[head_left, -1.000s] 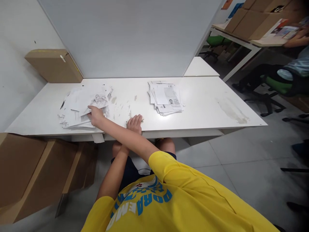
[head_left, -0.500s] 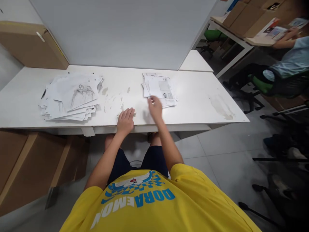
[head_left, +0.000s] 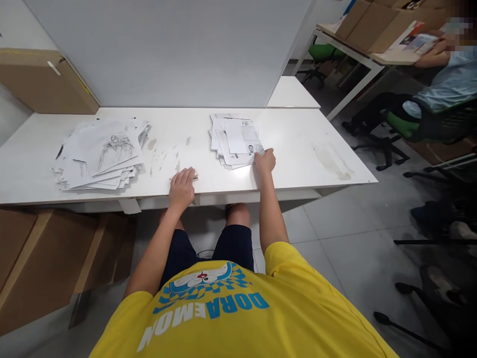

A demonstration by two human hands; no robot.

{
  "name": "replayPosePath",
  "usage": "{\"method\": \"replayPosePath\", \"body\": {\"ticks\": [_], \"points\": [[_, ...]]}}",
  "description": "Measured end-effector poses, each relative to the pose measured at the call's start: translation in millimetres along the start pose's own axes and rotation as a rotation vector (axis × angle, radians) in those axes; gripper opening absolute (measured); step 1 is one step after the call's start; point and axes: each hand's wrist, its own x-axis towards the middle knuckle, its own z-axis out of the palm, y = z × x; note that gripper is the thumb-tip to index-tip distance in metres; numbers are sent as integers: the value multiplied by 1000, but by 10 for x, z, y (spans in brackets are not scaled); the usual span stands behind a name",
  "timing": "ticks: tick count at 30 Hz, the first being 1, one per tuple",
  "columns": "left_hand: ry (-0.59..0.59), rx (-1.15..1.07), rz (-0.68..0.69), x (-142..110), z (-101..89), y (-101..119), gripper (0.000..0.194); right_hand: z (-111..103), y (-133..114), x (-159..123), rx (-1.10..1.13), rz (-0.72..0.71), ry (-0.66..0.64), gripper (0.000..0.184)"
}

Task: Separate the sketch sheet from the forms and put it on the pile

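My left hand rests at the front of the white table. Its fingers are closed over a small, narrow object whose ends stick out on both sides; the hand hides its kind. Farther right, my right hand pinches the lower right corner of a printed sheet of paper, which bears a small portrait. That sheet lies on top of a small, uneven paper pile. A larger, messy stack of papers sits on the left, with a dark sketch on its top sheet.
A grey panel stands along the table's back edge. Cardboard boxes are at the back left and below the table on the left. On the right, a person sits on a chair at another desk.
My right hand has moved right, from the small pile's lower left edge to its lower right corner. My left hand stays over the small object. The view has shifted slightly.
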Motion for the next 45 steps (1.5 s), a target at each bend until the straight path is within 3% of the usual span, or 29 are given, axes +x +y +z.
{"method": "replayPosePath", "body": {"ticks": [4, 10, 14, 19, 21, 24, 26, 29, 33, 35, 39, 45], "points": [[4, -3, -2, 5, -6, 0, 59, -134, 125, 57, 187, 31, -22, 20], [-5, -44, -19, 9, 0, 10, 61, -326, 304, 58, 644, 222, -14, 30], [-3, -55, -31, 11, -6, -3, 63, -511, 441, -153, 899, 250, -180, 28], [67, -52, -23, -25, -23, 23, 55, -639, 558, -589, 872, 217, -296, 28], [68, -94, 61, -39, -2, 153, 49, -648, 554, -738, 843, 198, -320, 30], [-21, -209, 205, -1, 92, 494, 43, -656, 505, -894, 860, 155, -359, 31], [-52, -269, 114, 94, 188, 725, 44, -659, 471, -962, 916, 139, -367, 32], [-71, -395, -187, 333, 316, 903, 51, -648, 457, -1028, 967, 146, -392, 33], [-234, -865, -598, 672, 345, 848, 55, -640, 498, -1075, 963, 175, -463, 33], [-344, -1113, -741, 779, 308, 804, 48, -655, 522, -1085, 973, 177, -494, 35], [-488, -1351, -820, 838, 254, 814, 26, -699, 547, -1089, 964, 165, -521, 40], [-244, -1279, -764, 812, 319, 863, 23, -709, 518, -1061, 938, 186, -501, 40]]}}
